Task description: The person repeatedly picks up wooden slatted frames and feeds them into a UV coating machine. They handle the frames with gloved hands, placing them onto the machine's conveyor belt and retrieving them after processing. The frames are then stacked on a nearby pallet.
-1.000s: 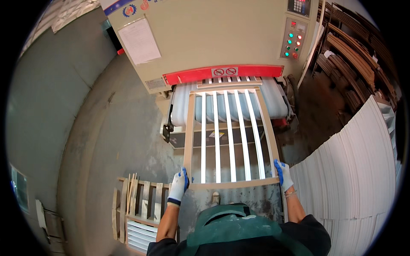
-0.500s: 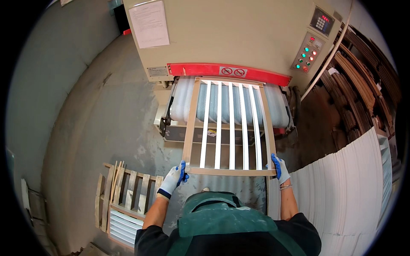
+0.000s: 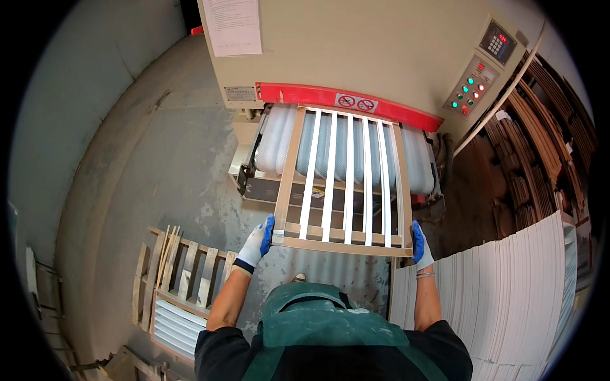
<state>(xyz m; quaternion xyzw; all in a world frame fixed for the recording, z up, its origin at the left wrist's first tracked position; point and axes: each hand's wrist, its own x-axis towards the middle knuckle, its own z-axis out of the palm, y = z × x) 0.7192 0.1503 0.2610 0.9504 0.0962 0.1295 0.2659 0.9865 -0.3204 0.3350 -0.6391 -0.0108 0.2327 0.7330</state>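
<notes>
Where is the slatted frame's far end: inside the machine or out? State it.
Just at the mouth: the slatted frame lies flat on the machine's belt, far rail under the red guard; both gloved hands grip the near corners.

White-blue gloves (image 3: 257,241), black sleeves, green apron (image 3: 318,336)

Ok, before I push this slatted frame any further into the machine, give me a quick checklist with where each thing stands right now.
1. Left hand on the near left corner of the slatted wooden frame: ok.
2. Right hand on the near right corner: ok.
3. Far end of the frame resting on the conveyor belt, at the red guard: ok.
4. Frame lined up square with the opening: cannot tell, the lens bends edges.
5. Green lamps lit on the control panel: ok.
6. Both hands well back from the opening: ok.
</notes>
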